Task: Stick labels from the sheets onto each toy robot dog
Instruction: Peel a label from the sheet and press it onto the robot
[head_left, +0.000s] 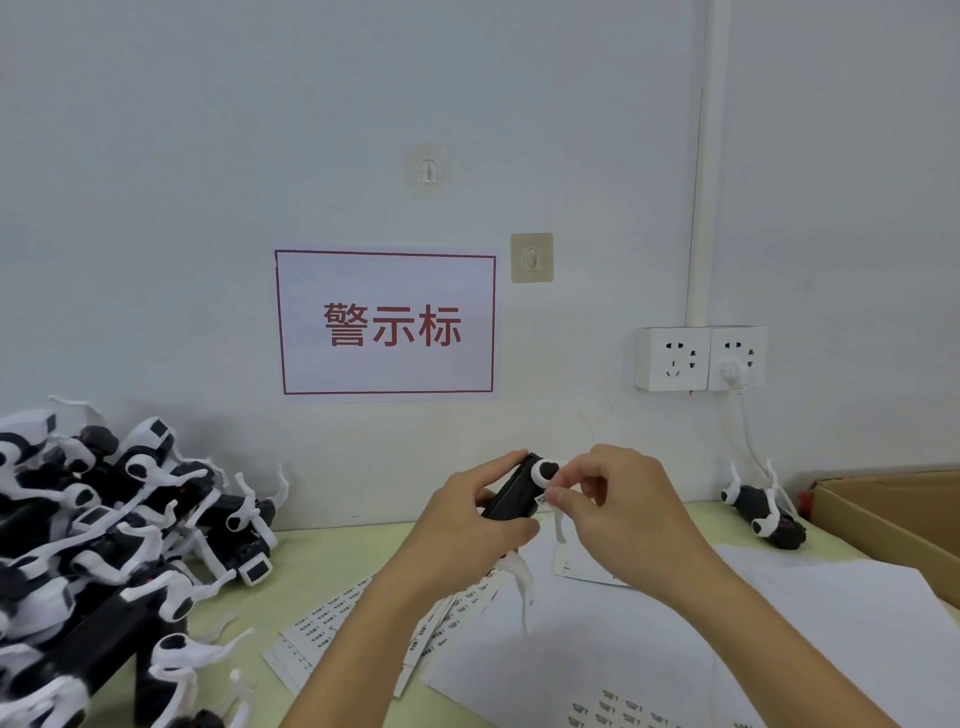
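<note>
A heap of black-and-white plastic toy robot dogs (109, 535) crowds the pale green table (332, 551) beside white paper label sheets (613, 649), above which the left hand (475, 525) grips one black toy dog (514, 493) while the right hand (618, 499) pinches a small white label (541, 500) against it.

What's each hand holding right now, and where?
Left hand grips the toy dog around its black body; right hand pinches a small label against it.
</note>
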